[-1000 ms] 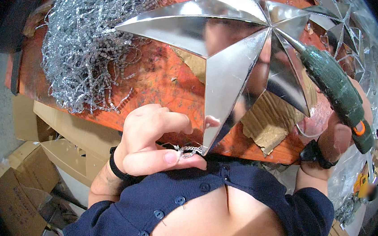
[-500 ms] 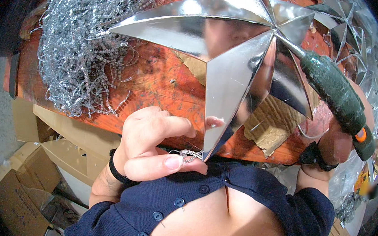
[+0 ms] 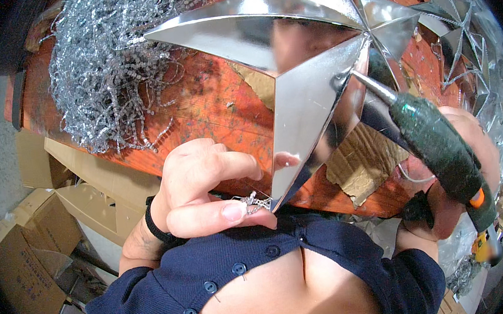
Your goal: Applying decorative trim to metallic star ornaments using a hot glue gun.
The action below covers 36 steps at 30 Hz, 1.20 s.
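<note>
Close to our navy top (image 3: 254, 258), we pinch a bit of silver trim (image 3: 257, 203) between the thumb and finger of our left hand (image 3: 205, 179), right at the lower tip of a mirror-bright star (image 3: 312, 104). The star is tilted above the red tabletop (image 3: 230, 123), its points spread wide. Our right hand (image 3: 471, 138) is wrapped around a dark green glue gun (image 3: 438, 140), its metal nozzle at the ridge of the star's lower point; we cannot tell whether it touches. Beneath the star lies torn cardboard (image 3: 364, 177). Farther off, we see a tangled heap of silver tinsel (image 3: 118, 67) at left and more silver stars (image 3: 455, 25) at right.
</note>
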Tool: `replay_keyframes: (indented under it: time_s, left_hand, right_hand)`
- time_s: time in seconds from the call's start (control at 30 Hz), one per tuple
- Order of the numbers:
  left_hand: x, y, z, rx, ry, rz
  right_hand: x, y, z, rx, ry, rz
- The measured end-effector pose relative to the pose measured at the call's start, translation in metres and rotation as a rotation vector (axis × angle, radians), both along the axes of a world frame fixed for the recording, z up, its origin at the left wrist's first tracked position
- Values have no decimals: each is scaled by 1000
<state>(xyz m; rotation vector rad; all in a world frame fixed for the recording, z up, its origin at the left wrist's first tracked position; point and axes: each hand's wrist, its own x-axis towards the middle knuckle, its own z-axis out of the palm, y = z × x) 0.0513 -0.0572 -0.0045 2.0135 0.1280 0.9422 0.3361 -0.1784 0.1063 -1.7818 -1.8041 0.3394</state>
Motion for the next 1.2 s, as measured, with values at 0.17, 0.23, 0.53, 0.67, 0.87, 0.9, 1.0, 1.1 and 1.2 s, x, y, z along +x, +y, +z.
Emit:
replay_keyframes:
  time_s: [0.17, 0.23, 0.53, 0.67, 0.87, 0.9, 1.0, 1.1, 1.2]
  left_hand:
    - [3, -6, -4, 4, -70, 55]
    - [7, -8, -5, -21, -137, 76]
    - [4, -7, -7, 28, -74, 74]
    - [4, -7, -3, 14, -57, 72]
    - [4, -7, -5, 47, -56, 70]
    - [5, -7, -5, 58, -61, 76]
    - [3, -6, -7, 82, -65, 78]
    - [4, -6, -6, 89, -78, 72]
    - [1, -2, -4, 138, -14, 57]
  right_hand:
    - [4, 3, 4, 1, -117, 156]
    - [1, 3, 3, 91, -107, 109]
    - [-2, 7, 4, 55, -54, 138]
    - [9, 2, 5, -1, -93, 143]
    - [0, 0, -7, 92, -102, 117]
    - [-3, 0, -9, 145, -77, 82]
    - [-5, 1, -8, 137, -81, 143]
    - [-6, -1, -7, 124, -10, 217]
    - [-3, 1, 1, 73, -47, 333]
